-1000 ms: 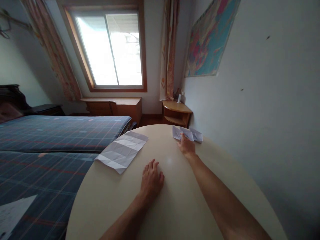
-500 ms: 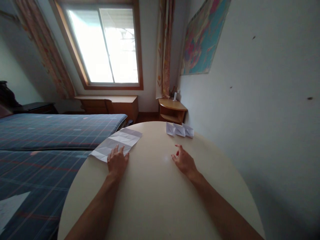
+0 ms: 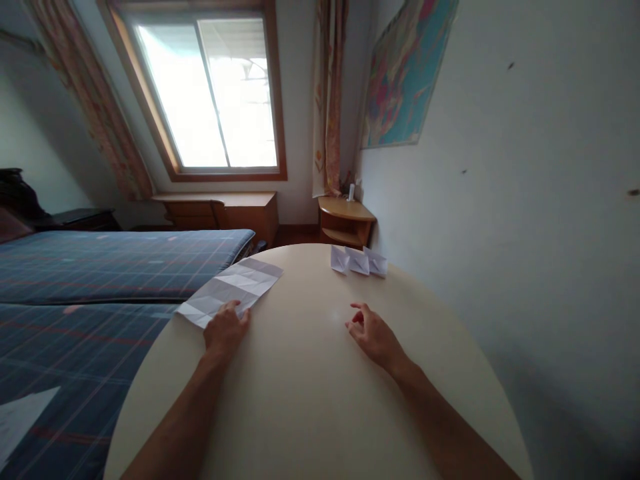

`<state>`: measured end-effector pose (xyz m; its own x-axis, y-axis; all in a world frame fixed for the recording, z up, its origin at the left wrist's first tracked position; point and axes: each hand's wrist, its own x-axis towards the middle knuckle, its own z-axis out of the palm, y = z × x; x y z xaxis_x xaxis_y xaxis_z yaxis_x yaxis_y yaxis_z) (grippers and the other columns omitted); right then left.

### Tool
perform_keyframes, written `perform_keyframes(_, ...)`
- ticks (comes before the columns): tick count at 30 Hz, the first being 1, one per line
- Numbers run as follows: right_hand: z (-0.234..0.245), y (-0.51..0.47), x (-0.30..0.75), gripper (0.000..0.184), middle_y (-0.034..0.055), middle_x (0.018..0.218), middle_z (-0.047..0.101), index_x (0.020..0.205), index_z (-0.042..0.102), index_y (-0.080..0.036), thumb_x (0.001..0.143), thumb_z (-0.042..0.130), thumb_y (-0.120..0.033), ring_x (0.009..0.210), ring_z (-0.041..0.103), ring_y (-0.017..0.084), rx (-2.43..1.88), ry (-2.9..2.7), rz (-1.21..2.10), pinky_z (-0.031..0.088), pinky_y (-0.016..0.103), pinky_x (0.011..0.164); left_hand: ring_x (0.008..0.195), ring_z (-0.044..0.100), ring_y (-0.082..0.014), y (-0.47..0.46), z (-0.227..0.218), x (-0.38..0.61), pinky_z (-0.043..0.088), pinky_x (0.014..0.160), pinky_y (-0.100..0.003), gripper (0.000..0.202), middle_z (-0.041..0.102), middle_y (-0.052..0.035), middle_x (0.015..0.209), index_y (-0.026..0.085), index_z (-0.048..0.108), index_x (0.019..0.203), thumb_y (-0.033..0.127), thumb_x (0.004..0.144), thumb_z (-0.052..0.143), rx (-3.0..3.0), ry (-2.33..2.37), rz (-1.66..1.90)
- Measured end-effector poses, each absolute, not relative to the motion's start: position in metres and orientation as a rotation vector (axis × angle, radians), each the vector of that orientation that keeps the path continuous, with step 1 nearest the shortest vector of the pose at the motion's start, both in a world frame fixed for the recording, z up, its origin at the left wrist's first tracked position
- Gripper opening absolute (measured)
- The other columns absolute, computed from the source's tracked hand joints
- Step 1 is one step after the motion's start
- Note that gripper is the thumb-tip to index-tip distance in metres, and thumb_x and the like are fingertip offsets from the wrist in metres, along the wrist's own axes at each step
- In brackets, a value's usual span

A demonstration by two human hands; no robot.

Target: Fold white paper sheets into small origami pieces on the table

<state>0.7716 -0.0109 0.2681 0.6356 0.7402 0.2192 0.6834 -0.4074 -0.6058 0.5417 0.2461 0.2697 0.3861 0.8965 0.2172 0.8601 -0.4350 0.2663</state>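
A white sheet of paper (image 3: 250, 275) with a grid of folded creases lies at the table's far left edge. My left hand (image 3: 225, 328) rests at its near edge, fingers bent and thumb apart; the fingertips overlap the paper, and a grip on it does not show. Over the bare tabletop right of centre is my right hand (image 3: 375, 337), its fingers loosely curled with a gap to the thumb and nothing between them. Beyond it, a row of three small folded paper pieces (image 3: 358, 261) stands near the far edge of the table.
The round cream table (image 3: 310, 400) fills the front. Left of it is a bed with a plaid mattress (image 3: 125, 263), with another paper (image 3: 25, 420) on it. A white wall (image 3: 525, 267) runs along the right. A wooden desk (image 3: 250, 210) and a corner shelf (image 3: 347, 210) stand behind.
My left hand has drawn back towards me and slightly left, its fingers more bent. My right hand has dropped a little nearer and curled slightly more. The papers lie about where they were.
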Motion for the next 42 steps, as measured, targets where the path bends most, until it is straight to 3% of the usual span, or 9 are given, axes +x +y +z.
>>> perform_keyframes(9, 0.272, -0.013, 0.767, 0.04, 0.0065, 0.098, 0.067, 0.125, 0.053, -0.019, 0.086, 0.056, -0.029, 0.095, 0.062, 0.022, -2.221, -1.142, 0.082, 0.046, 0.031, 0.083, 0.084, 0.071, -0.0314, 0.242, 0.275, 0.544, 0.05, 0.069, -0.037, 0.037, 0.073, -0.0147, 0.095, 0.018, 0.068, 0.1, 0.036, 0.096, 0.036, 2.662, 1.598, 0.427)
perform_keyframes(13, 0.272, -0.013, 0.767, 0.04, 0.0062, 0.097, 0.066, 0.125, 0.053, -0.018, 0.086, 0.056, -0.029, 0.095, 0.062, 0.022, -2.216, -1.136, 0.093, 0.046, 0.032, 0.083, 0.082, 0.071, -0.0306, 0.241, 0.278, 0.545, 0.049, 0.067, -0.036, 0.042, 0.074, -0.0146, 0.092, 0.017, 0.067, 0.106, 0.035, 0.099, 0.03, 2.658, 1.632, 0.49)
perform_keyframes(19, 0.272, -0.012, 0.767, 0.04, 0.0053, 0.096, 0.067, 0.124, 0.053, -0.019, 0.086, 0.057, -0.028, 0.095, 0.062, 0.022, -2.215, -1.147, 0.084, 0.045, 0.032, 0.084, 0.098, 0.069, -0.0266, 0.238, 0.282, 0.546, 0.049, 0.084, -0.034, 0.043, 0.072, -0.0137, 0.111, 0.016, 0.061, 0.123, 0.034, 0.102, 0.028, 2.69, 1.528, 0.787)
perform_keyframes(24, 0.273, -0.012, 0.767, 0.04, 0.0053, 0.096, 0.067, 0.125, 0.054, -0.018, 0.086, 0.057, -0.028, 0.094, 0.061, 0.022, -2.22, -1.142, 0.089, 0.045, 0.031, 0.083, 0.118, 0.061, -0.0219, 0.228, 0.287, 0.551, 0.042, 0.102, -0.034, 0.035, 0.065, -0.0082, 0.13, 0.017, 0.065, 0.114, 0.031, 0.101, 0.035, 2.776, 1.179, 0.954)
perform_keyframes(30, 0.272, -0.011, 0.766, 0.04, 0.0062, 0.098, 0.067, 0.124, 0.055, -0.018, 0.087, 0.057, -0.03, 0.094, 0.062, 0.021, -2.199, -1.119, 0.096, 0.047, 0.03, 0.082, 0.119, 0.061, -0.0216, 0.192, 0.293, 0.564, 0.042, 0.105, -0.038, 0.027, 0.07, -0.0073, 0.121, 0.019, 0.069, 0.099, 0.023, 0.098, 0.042, 2.892, 0.719, 1.008)
perform_keyframes(35, 0.288, -0.009, 0.757, 0.025, 0.0067, 0.096, 0.069, 0.109, 0.063, -0.021, 0.091, 0.051, -0.032, 0.091, 0.064, 0.021, -2.154, -1.123, -0.074, 0.048, 0.032, 0.086, 0.094, 0.069, -0.0193, 0.145, 0.293, 0.573, 0.052, 0.089, -0.034, 0.025, 0.074, -0.0077, 0.104, 0.02, 0.07, 0.093, 0.02, 0.094, 0.045, 2.942, 0.28, 0.623)
perform_keyframes(38, 0.293, -0.009, 0.75, 0.023, 0.0073, 0.097, 0.07, 0.102, 0.065, -0.021, 0.093, 0.046, -0.031, 0.091, 0.064, 0.021, -2.09, -1.182, -0.174, 0.048, 0.032, 0.088, 0.089, 0.069, -0.0173, 0.121, 0.291, 0.573, 0.052, 0.085, -0.028, 0.02, 0.074, -0.0056, 0.096, 0.022, 0.07, 0.088, 0.019, 0.089, 0.05, 2.886, -0.076, 0.324)
perform_keyframes(42, 0.28, -0.008, 0.743, 0.035, 0.0121, 0.122, 0.065, 0.12, 0.061, -0.017, 0.093, 0.048, -0.034, 0.116, 0.058, 0.024, -2.129, -1.36, -0.083, 0.041, 0.037, 0.103, 0.085, 0.069, -0.018, 0.101, 0.296, 0.568, 0.052, 0.076, -0.026, 0.019, 0.074, -0.0057, 0.092, 0.021, 0.069, 0.085, 0.018, 0.086, 0.051, 2.878, -0.236, 0.21)
